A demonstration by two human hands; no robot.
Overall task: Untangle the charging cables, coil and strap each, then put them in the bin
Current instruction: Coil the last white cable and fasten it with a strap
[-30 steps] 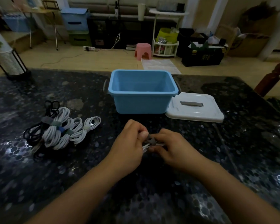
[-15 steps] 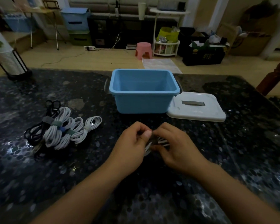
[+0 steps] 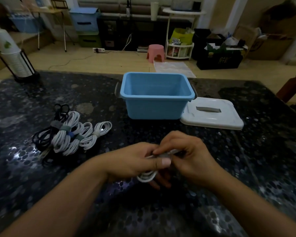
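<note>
While pinched by left hand (image 3: 133, 163) & right hand (image 3: 191, 156), white cable coil (image 3: 146, 177) betw. both.

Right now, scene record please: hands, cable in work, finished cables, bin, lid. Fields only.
left hand: grips coiled white cable, thumb pressing on top
right hand: pinches grey strap around the same coil
finished cables: pile of strapped white and black coils on the dark speckled table, left of the hands
blue plastic bin: open, upright, no cable visible inside
white flat lid: lying on the table, right of the bin
step: strapping, coil not yet in the bin
</note>
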